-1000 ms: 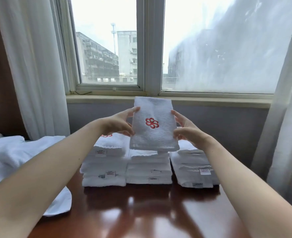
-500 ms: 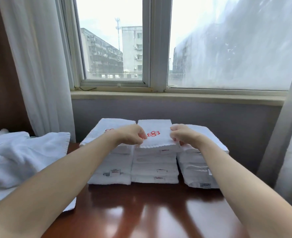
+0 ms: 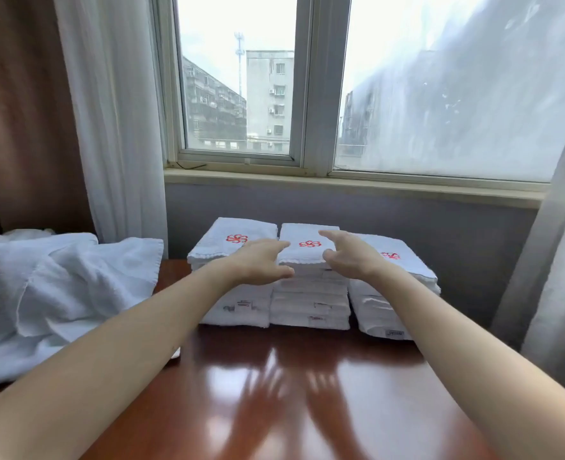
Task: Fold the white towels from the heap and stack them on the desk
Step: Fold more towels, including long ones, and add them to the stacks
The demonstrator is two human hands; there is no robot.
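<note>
Three stacks of folded white towels stand side by side at the back of the brown desk (image 3: pixel 274 393). The middle stack (image 3: pixel 309 303) is topped by a folded towel with a red flower logo (image 3: pixel 307 235). My left hand (image 3: pixel 261 265) hovers at that towel's left edge with fingers extended, holding nothing. My right hand (image 3: pixel 347 257) hovers at its right edge, fingers spread and empty. The left stack (image 3: pixel 238 242) and the right stack (image 3: pixel 394 293) also show red logos on top. A heap of unfolded white towels (image 3: pixel 48 293) lies at the left.
A window with a sill (image 3: pixel 341 184) runs behind the stacks. White curtains (image 3: pixel 115 127) hang at left and right. The glossy desk surface reflects my hands in front of the stacks.
The folded logo towel, held upright a second ago, was laid on the middle stack. Both hands have since let go of it and opened beside it.
</note>
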